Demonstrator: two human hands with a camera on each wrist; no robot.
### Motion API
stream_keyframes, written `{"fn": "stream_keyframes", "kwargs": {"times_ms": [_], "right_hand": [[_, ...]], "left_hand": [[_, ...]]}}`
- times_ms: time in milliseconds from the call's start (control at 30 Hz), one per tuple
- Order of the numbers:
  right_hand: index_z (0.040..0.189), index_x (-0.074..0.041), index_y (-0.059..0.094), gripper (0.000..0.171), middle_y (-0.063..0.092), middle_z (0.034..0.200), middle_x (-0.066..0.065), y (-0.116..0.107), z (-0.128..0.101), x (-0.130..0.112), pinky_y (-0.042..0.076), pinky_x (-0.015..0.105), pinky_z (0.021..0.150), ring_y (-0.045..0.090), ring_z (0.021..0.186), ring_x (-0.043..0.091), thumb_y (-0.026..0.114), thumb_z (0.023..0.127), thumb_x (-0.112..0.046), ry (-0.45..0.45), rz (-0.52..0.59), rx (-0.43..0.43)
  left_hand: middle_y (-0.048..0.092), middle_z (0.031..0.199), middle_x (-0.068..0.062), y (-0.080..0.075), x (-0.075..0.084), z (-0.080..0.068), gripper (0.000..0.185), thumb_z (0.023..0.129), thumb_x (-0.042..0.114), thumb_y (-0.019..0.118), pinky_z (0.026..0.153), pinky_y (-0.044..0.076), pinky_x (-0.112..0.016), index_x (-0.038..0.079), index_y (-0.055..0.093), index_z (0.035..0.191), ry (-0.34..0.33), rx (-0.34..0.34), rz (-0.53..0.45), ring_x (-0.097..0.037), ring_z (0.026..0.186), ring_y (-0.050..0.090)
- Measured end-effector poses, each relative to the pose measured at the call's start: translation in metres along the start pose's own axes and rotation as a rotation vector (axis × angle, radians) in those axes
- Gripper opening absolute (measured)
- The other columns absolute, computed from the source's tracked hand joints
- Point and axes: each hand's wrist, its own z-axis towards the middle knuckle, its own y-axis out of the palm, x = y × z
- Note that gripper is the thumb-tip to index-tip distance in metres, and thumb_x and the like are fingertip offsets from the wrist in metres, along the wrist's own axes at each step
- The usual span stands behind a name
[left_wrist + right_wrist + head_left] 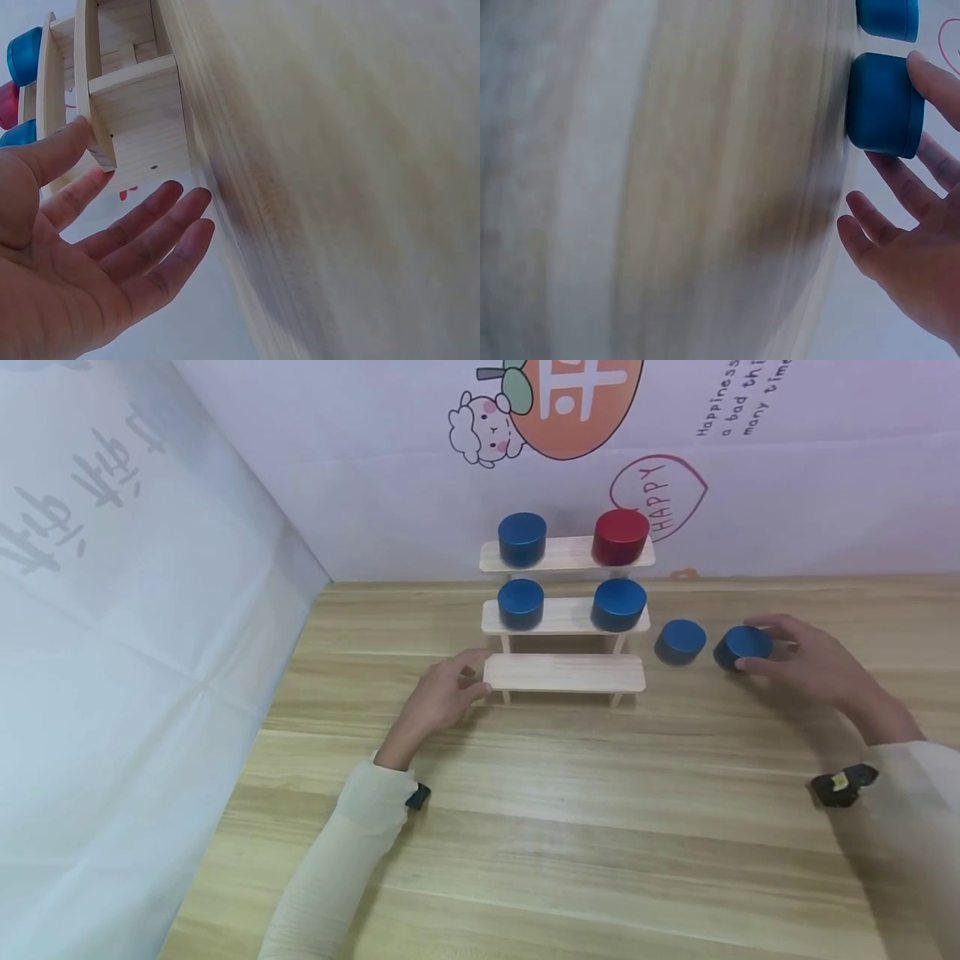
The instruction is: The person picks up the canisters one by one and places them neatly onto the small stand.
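Observation:
A small three-step wooden stand (564, 673) stands on the table against the backdrop. My left hand (441, 695) is at the left end of its lowest step, thumb and index finger pinching the board's edge; the other fingers stretch free in the left wrist view. My right hand (813, 667) grips a round blue tin (885, 105) between thumb and fingers, to the right of the stand. Beside that tin, nearer the stand, sits a second blue tin (680, 642). Two blue tins are on the middle step; a blue tin (522, 540) and a red tin (621, 537) occupy the top one.
A printed white cloth (375, 485) hangs behind the table, and another white sheet (150, 693) borders it on the left. The wood-grain table (570, 852) extends in front of the stand. Small black devices sit at both wrists, such as the right wrist camera (843, 785).

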Motion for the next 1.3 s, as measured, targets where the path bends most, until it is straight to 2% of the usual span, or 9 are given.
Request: {"fn": "stream_keyframes", "kwargs": {"times_ms": [133,467,733,900,1000,1133,1233,1300], "right_hand": [[0.153,0.0,0.032,0.081,0.029,0.15,0.038,0.001,-0.001,0.0,0.025,0.075,0.095,0.029,0.129,0.064,0.067,0.095,-0.045,0.016,-0.029,0.012],[0.147,0.002,0.04,0.074,0.036,0.147,0.036,0.003,-0.004,-0.009,0.026,0.075,0.096,0.03,0.129,0.064,0.067,0.096,-0.043,-0.005,-0.032,0.097],[0.147,-0.001,0.042,0.073,0.037,0.148,0.033,0.002,-0.009,-0.014,0.026,0.075,0.097,0.029,0.131,0.063,0.07,0.094,-0.043,0.002,-0.016,0.09],[0.147,-0.001,0.044,0.073,0.039,0.147,0.033,0.001,-0.013,-0.017,0.028,0.074,0.096,0.032,0.129,0.062,0.07,0.093,-0.043,-0.007,-0.027,0.108],[0.145,-0.001,0.045,0.071,0.041,0.145,0.032,0.001,-0.017,-0.021,0.029,0.073,0.097,0.034,0.129,0.061,0.071,0.093,-0.042,-0.019,-0.031,0.125],[0.144,-0.001,0.047,0.069,0.044,0.143,0.032,0.002,-0.023,-0.028,0.03,0.072,0.098,0.036,0.128,0.059,0.072,0.092,-0.039,-0.042,-0.024,0.147],[0.143,-0.001,0.048,0.068,0.045,0.143,0.031,0.002,-0.028,-0.034,0.03,0.072,0.098,0.037,0.128,0.059,0.073,0.092,-0.038,-0.059,-0.016,0.156],[0.143,-0.001,0.048,0.067,0.046,0.142,0.03,0.003,-0.03,-0.039,0.03,0.071,0.099,0.037,0.129,0.058,0.074,0.092,-0.036,-0.072,-0.008,0.159]], "left_hand": [[0.06,0.135,-0.014,0.0,0.0,0.0,0.052,0.099,0.02,0.066,0.087,0.053,-0.045,0.02,0.05,0.148,0.009,0.0,0.014,-0.03,0.115,0.062],[0.062,0.133,-0.013,0.0,0.001,-0.001,0.052,0.099,0.022,0.067,0.089,0.052,-0.046,0.019,0.051,0.148,0.019,0.011,0.062,-0.028,0.114,0.062],[0.068,0.111,-0.011,-0.001,0.003,0.0,0.051,0.096,0.022,0.07,0.076,0.052,-0.04,0.018,0.054,0.145,0.038,0.038,0.139,-0.021,0.093,0.063],[0.065,0.091,-0.004,0.0,0.004,0.0,0.051,0.096,0.023,0.07,0.063,0.046,-0.033,0.019,0.054,0.145,0.03,0.034,0.145,-0.017,0.075,0.057],[0.062,0.081,-0.006,-0.001,0.004,0.001,0.052,0.097,0.024,0.07,0.058,0.043,-0.034,0.019,0.053,0.146,0.025,0.024,0.145,-0.019,0.066,0.054],[0.07,0.104,-0.013,-0.002,0.005,0.002,0.052,0.096,0.024,0.071,0.071,0.051,-0.039,0.019,0.054,0.145,0.033,0.022,0.158,-0.023,0.087,0.065],[0.066,0.127,-0.013,-0.003,0.006,0.002,0.051,0.096,0.024,0.071,0.084,0.053,-0.044,0.02,0.055,0.144,0.032,0.019,0.168,-0.026,0.11,0.064],[0.065,0.129,-0.013,-0.003,0.007,0.002,0.051,0.096,0.024,0.07,0.086,0.053,-0.045,0.02,0.054,0.144,0.026,0.011,0.167,-0.028,0.113,0.063]]}}
